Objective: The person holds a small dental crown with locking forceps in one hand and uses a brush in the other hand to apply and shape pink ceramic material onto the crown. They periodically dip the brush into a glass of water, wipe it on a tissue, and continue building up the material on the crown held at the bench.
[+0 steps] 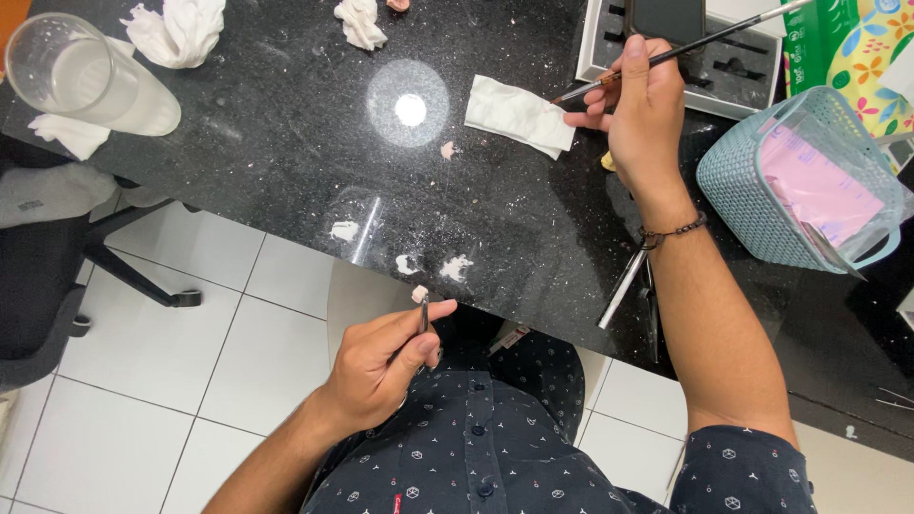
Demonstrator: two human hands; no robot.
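Observation:
My left hand point(386, 362) is below the black stone table's front edge point(286, 228), pinching a thin dark stick point(424, 314) that carries a small whitish lump point(419, 294) at its tip. My right hand point(643, 109) is stretched out over the table and grips a long thin paintbrush point(695, 45). The brush's tip rests on a folded white tissue point(519, 116).
A clear plastic cup point(81, 76) lies at the far left, with crumpled tissues point(181, 29) near it. White smears and crumbs point(455, 268) dot the table front. A teal basket point(795, 181) holding pink sheets sits right, a grey tray point(724, 67) behind, metal tools point(624, 286) near my forearm, an office chair point(48, 276) left.

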